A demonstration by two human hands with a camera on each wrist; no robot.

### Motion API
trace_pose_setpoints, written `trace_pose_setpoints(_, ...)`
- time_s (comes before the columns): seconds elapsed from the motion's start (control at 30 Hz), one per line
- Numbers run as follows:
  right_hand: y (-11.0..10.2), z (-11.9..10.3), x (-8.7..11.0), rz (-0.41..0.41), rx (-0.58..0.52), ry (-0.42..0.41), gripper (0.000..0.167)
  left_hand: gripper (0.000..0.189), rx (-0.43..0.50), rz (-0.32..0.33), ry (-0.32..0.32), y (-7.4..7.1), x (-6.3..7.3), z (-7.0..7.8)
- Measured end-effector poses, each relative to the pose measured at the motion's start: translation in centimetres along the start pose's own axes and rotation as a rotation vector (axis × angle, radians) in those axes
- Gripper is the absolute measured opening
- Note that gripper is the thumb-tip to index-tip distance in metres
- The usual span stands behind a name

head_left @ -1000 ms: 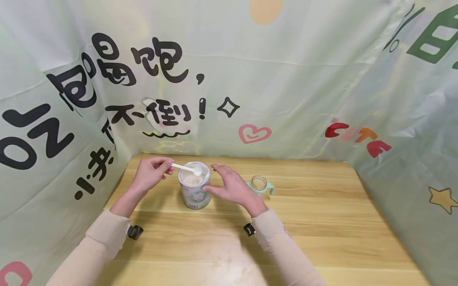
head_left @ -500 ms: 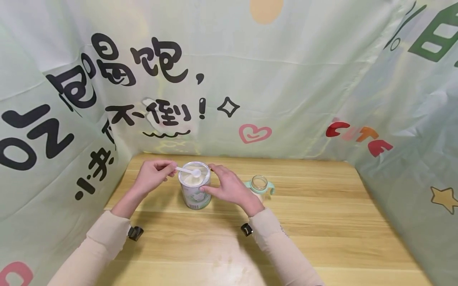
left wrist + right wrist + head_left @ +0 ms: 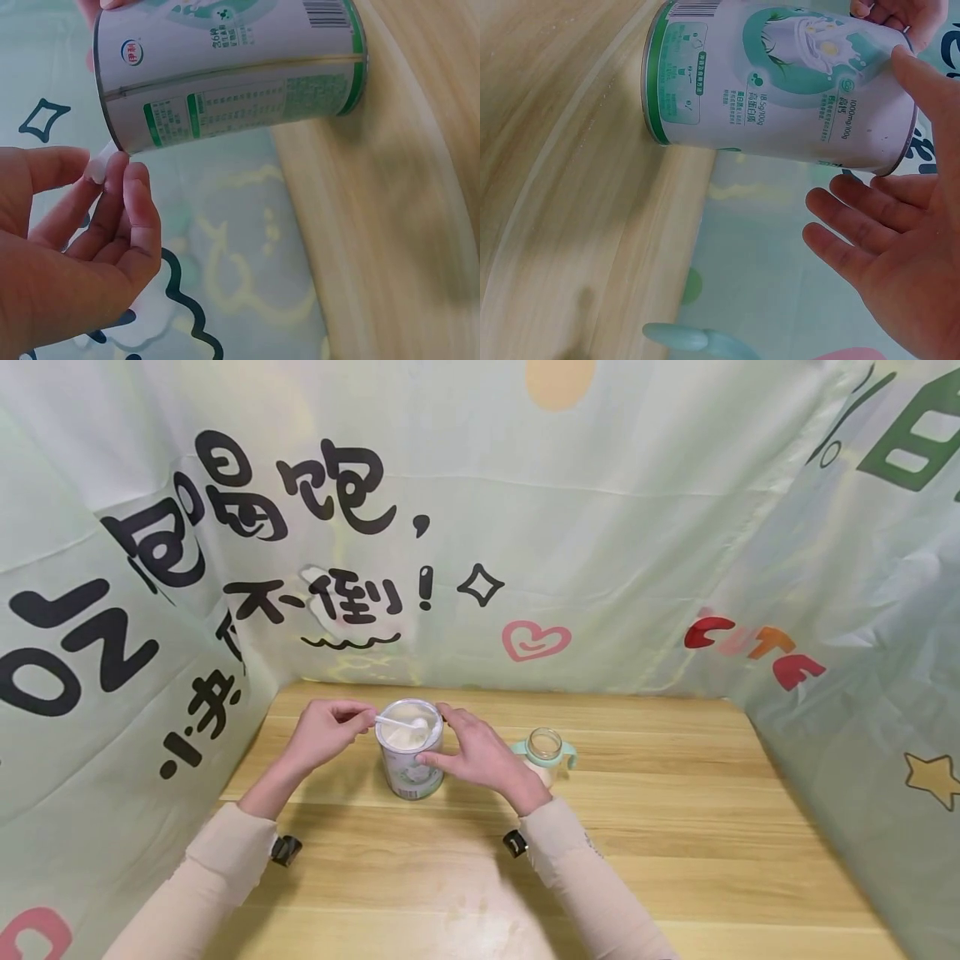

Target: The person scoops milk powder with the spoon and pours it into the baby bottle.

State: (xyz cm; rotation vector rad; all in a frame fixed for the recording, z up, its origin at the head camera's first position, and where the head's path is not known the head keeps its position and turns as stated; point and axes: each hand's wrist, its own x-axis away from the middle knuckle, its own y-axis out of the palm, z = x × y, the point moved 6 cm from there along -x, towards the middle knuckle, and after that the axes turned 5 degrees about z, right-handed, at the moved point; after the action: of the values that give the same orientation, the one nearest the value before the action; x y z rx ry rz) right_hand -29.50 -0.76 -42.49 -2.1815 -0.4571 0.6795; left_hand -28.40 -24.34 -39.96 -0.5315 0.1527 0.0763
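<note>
Left hand [image 3: 326, 732]: pinching the white scoop [image 3: 396, 722] by its handle
Right hand [image 3: 482, 755]: spreading wide around the right side of the can [image 3: 412, 768]
Can: standing upright on the table [image 3: 675, 827]
Head view: showing powder [image 3: 401, 737] inside the can, hidden from both wrist views

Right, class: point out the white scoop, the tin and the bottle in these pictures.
White scoop [image 3: 398, 722]: head view, on its handle.
Tin [image 3: 780, 90]: right wrist view, on its printed side.
Bottle [image 3: 545, 760]: head view, on its green collar.
</note>
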Motion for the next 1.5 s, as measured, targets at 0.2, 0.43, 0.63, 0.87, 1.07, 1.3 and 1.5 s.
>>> trace_pose_setpoints(0.2, 0.0, 0.0, 0.0, -0.002, -0.025, 0.000, 0.083, 0.019, -0.109, -0.020, 0.099, 0.5, 0.0, 0.8)
trace_pose_setpoints(0.43, 0.1, 0.2, 0.0, -0.008, -0.037, 0.003, 0.083, 0.017, -0.160, -0.031, 0.154, 0.9, 0.1, 1.5)
trace_pose_setpoints(0.63, 0.1, 0.2, 0.1, -0.017, -0.015, 0.012, 0.087, 0.015, -0.203, -0.024, 0.181, 1.1, 0.2, 1.9)
trace_pose_setpoints(0.87, 0.1, 0.1, 0.1, -0.020, -0.008, 0.021, 0.087, 0.016, -0.217, -0.032, 0.173, 1.2, 0.3, 2.1)
trace_pose_setpoints(1.07, 0.0, 0.1, 0.1, -0.021, -0.010, 0.031, 0.087, 0.018, -0.236, -0.044, 0.156, 1.2, 0.2, 2.0)
trace_pose_setpoints(1.3, 0.2, 0.2, 0.1, -0.022, -0.016, 0.035, 0.087, 0.020, -0.244, -0.056, 0.145, 1.3, 0.3, 1.9)
trace_pose_setpoints(1.5, 0.3, 0.2, 0.1, -0.022, -0.015, 0.040, 0.086, 0.021, -0.219, -0.055, 0.137, 1.3, 0.3, 1.9)
